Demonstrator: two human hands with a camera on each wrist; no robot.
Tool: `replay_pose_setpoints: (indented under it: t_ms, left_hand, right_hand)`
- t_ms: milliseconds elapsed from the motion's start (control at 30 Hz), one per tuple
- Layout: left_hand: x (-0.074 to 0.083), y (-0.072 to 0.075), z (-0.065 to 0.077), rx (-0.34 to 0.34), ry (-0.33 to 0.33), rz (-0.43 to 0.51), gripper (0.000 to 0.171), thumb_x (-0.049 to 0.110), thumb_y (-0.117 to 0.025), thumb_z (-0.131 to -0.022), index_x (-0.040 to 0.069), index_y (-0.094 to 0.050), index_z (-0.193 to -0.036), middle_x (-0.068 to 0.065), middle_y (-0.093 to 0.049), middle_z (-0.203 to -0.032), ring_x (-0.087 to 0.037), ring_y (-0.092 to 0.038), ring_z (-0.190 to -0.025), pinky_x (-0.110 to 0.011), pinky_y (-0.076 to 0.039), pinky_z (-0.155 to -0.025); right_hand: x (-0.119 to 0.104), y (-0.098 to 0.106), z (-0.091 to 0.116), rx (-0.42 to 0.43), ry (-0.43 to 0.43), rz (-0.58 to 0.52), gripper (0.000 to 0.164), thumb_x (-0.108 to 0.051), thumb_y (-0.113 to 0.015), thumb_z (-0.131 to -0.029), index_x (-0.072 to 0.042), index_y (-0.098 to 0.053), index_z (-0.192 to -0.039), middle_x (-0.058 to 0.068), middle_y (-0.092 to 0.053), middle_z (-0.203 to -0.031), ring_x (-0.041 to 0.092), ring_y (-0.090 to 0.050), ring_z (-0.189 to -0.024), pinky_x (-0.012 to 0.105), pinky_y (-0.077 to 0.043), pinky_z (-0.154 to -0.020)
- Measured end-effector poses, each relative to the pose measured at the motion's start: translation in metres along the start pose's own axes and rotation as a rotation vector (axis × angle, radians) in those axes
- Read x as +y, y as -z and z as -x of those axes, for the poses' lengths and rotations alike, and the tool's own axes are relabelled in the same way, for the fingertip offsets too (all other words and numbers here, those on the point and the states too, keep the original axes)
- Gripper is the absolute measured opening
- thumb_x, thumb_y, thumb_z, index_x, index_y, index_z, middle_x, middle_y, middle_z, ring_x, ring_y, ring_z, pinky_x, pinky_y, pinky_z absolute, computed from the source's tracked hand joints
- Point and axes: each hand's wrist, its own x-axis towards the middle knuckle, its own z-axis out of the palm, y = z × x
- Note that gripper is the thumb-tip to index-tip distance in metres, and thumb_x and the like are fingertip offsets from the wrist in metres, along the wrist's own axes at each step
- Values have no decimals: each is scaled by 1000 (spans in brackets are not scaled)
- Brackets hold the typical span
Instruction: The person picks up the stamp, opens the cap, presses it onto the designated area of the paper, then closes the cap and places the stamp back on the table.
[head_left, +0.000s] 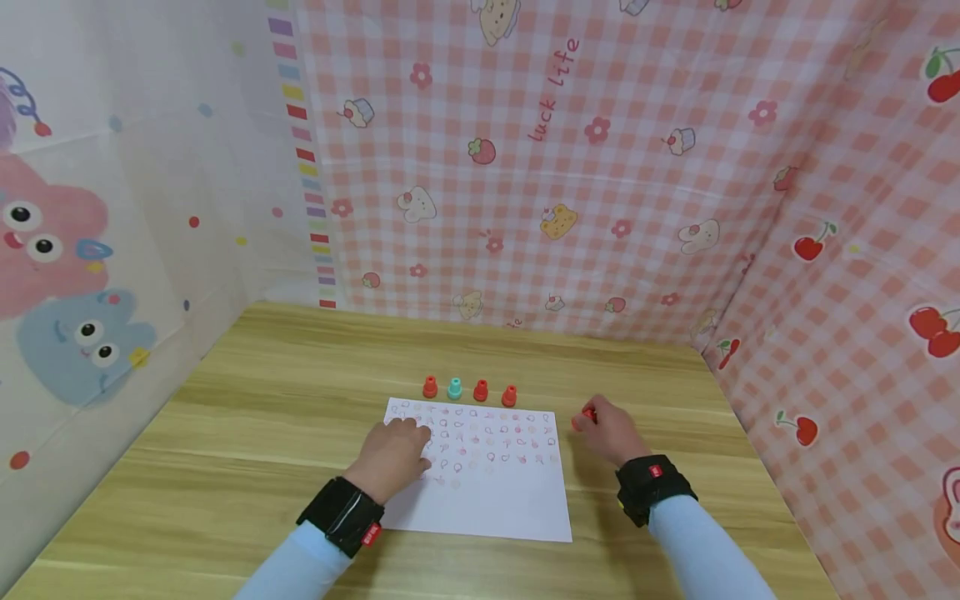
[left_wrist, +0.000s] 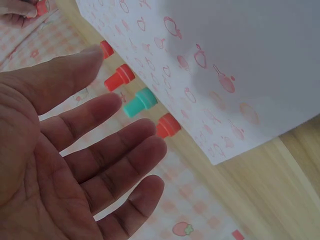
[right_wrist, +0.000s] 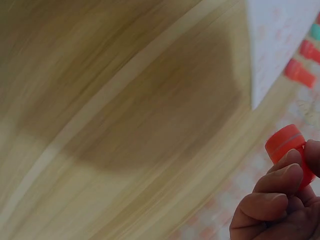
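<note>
Pinching the red stamp (right_wrist: 284, 144) in my right hand (head_left: 611, 432), I have it tilted just beyond the paper's (head_left: 510, 504) right edge, broad end toward the sheet, while my left hand (head_left: 393, 457), fingers loosely spread, is over its left part

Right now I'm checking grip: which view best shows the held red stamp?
Right wrist: the red stamp is largest there, its broad end uncovered. Head view shows it small, partly covered; left wrist shows it small in a corner.
</note>
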Motion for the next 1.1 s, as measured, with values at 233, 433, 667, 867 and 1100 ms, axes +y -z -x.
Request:
replay_pose_setpoints:
  t_ms: [233,433,667,867,1100]
  left_hand:
    - [-2,-1,3,-45,25,15,26,21,-84,-80,7,-71,-98,-6,-61,-79,-22,-55,-72,-40,-49,-69]
    - [-4,-2,5,-26,16,28,24,18,-83,-80,7,-71,-96,-6,-61,-79,-23,-56,-73,-41,-48,-68]
    - [-7,-3,7,-9,4,37,24,18,-84,-78,7,-71,-95,-5,-61,-79,-23,-57,-73,-41,-48,-67]
    - [-7,-5,6,-19,0,35,24,20,-84,-78,8,-70,-95,-5,-62,-80,-23,-58,-75,-41,-48,-67]
    - [-5,-6,5,-24,-10,37,26,22,-84,-79,8,-72,-97,-5,-63,-82,-23,-59,-77,-42,-49,-71]
  right_hand:
    - [28,13,-10,28,50,128,14,-14,-60,-97,-2,-53,-96,7,-57,-77,23,-52,-68,34,-42,-61]
    - [46,23,-17,29,90,203,13,-11,-58,-94,0,-51,-94,7,-56,-73,24,-51,-64,37,-41,-60]
    - [59,25,-21,47,83,256,13,-8,-59,-93,3,-52,-91,9,-58,-72,26,-53,-64,41,-44,-62]
    - [62,20,-29,41,55,251,13,-10,-58,-92,2,-53,-92,8,-56,-72,26,-52,-65,40,-43,-63]
    - [65,15,-41,39,47,255,16,-11,-56,-95,4,-52,-95,11,-57,-74,27,-53,-66,42,-44,-64]
